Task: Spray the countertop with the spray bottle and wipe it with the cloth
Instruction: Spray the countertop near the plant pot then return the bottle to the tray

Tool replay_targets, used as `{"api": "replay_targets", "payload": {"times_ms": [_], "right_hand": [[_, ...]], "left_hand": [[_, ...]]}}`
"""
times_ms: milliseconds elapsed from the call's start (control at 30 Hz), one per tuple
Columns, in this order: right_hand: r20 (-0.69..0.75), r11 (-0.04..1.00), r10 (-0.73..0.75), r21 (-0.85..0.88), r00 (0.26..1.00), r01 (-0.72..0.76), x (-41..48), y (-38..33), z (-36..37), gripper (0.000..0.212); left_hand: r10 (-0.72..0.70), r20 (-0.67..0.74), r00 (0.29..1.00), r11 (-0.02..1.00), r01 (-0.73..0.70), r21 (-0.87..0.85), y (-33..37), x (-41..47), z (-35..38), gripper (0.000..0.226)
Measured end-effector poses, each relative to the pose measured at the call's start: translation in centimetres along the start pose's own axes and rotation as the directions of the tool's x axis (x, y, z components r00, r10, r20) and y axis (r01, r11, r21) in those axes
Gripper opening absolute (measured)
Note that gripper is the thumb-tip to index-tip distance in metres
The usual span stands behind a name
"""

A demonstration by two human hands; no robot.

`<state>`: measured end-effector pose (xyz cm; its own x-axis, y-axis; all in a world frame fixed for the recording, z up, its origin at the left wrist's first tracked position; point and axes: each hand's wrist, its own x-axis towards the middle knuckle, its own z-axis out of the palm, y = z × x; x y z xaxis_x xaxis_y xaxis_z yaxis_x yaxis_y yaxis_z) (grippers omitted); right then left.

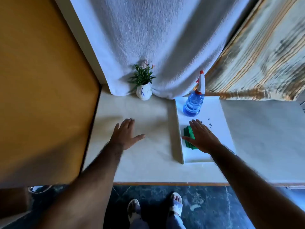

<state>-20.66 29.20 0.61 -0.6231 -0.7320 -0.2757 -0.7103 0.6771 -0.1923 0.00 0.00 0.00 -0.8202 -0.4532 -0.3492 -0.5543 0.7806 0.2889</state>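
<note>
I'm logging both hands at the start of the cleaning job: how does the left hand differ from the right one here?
The left hand is spread over bare countertop; the right hand is over the green cloth on the white board. The left hand is far from the spray bottle; the right is just in front of it. Both are open, palm down, holding nothing.

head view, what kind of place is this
Probably a home, on a makeshift cleaning setup: a paper-covered countertop backed by a hung white sheet, with a small potted plant, a blue spray bottle and a green cloth on a white slab.
</note>
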Motion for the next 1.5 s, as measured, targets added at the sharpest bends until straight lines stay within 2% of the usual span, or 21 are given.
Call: {"api": "replay_targets", "payload": {"times_ms": [133,233,300,433,533,600,667,733,800,867,933,1000,1067,1167,1233,1300,1400,1500], "right_hand": [[-0.032,0.997,0.056,0.058,0.998,-0.054,-0.9,0.5,2.7,0.093],[-0.047,0.987,0.096,0.133,0.994,-0.089,-1.0,0.5,4.6,0.097],[-0.088,0.984,0.099,0.154,0.991,-0.085,-1.0,0.5,5.0,0.102],[-0.128,0.958,0.121,0.274,0.984,-0.082,-1.2,0.5,5.8,0.098],[-0.122,0.851,0.212,0.512,0.970,-0.121,-0.3,0.7,4.4,0.096],[-0.189,0.749,0.309,0.653,0.932,-0.116,1.6,1.0,2.2,0.099],[-0.287,0.667,0.401,0.743,0.870,-0.062,4.2,1.3,-0.9,0.102],[-0.376,0.635,0.422,0.772,0.825,0.027,6.8,1.5,-4.0,0.101],[-0.467,0.646,0.370,0.751,0.803,0.138,9.4,1.5,-6.3,0.090],[-0.490,0.606,0.338,0.766,0.803,0.213,11.3,1.4,-7.6,0.079],[-0.433,0.549,0.366,0.815,0.824,0.184,12.6,1.3,-7.8,0.072],[-0.395,0.513,0.435,0.847,0.809,0.138,13.4,1.3,-7.2,0.055],[-0.420,0.471,0.475,0.864,0.773,0.180,13.7,1.0,-6.8,0.044],[-0.463,0.397,0.495,0.873,0.735,0.283,13.5,0.1,-7.5,0.039],[-0.476,0.389,0.492,0.869,0.729,0.305,13.2,-0.9,-8.3,0.027],[-0.475,0.398,0.467,0.866,0.745,0.303,13.2,-2.2,-9.3,0.013],[-0.439,0.418,0.348,0.864,0.829,0.282,13.4,-6.0,-10.3,0.019],[-0.240,0.471,0.279,0.878,0.930,0.086,13.6,-10.4,-8.3,0.024]], "left_hand": [[-0.057,-0.037,0.998,0.995,0.060,0.084,-1.3,-0.4,2.8,0.102],[0.028,-0.135,0.990,0.990,-0.008,0.142,-1.8,-1.0,5.0,0.111],[0.074,-0.235,0.969,0.983,-0.032,0.178,-2.2,-1.3,6.1,0.103],[0.074,-0.300,0.951,0.973,-0.004,0.229,-2.5,-1.0,7.8,0.094],[0.079,-0.329,0.941,0.970,0.004,0.243,-2.7,-1.0,8.2,0.092],[0.084,-0.347,0.934,0.971,0.001,0.239,-2.9,-0.8,8.6,0.092],[0.094,-0.375,0.922,0.972,-0.004,0.235,-3.0,-0.7,9.0,0.091],[0.105,-0.400,0.911,0.970,-0.004,0.244,-3.1,-0.6,9.2,0.090],[0.119,-0.427,0.896,0.966,-0.005,0.258,-3.2,-0.5,9.5,0.089],[0.123,-0.445,0.887,0.967,-0.006,0.256,-3.2,-0.5,9.6,0.089],[0.122,-0.466,0.876,0.966,0.003,0.258,-3.2,-0.5,9.8,0.089],[0.130,-0.494,0.859,0.965,0.005,0.263,-3.3,-0.5,10.0,0.088],[0.131,-0.507,0.852,0.965,0.006,0.261,-3.6,-0.4,10.2,0.088],[0.136,-0.519,0.844,0.963,0.010,0.268,-3.7,-0.4,10.3,0.088],[0.130,-0.520,0.844,0.966,0.009,0.257,-3.7,-0.3,10.4,0.088],[0.123,-0.509,0.852,0.971,0.003,0.241,-3.7,-0.4,10.4,0.089],[0.121,-0.521,0.845,0.971,0.008,0.238,-3.7,-0.4,10.3,0.088],[0.122,-0.533,0.837,0.974,0.003,0.228,-3.7,-0.4,10.2,0.087]]}}
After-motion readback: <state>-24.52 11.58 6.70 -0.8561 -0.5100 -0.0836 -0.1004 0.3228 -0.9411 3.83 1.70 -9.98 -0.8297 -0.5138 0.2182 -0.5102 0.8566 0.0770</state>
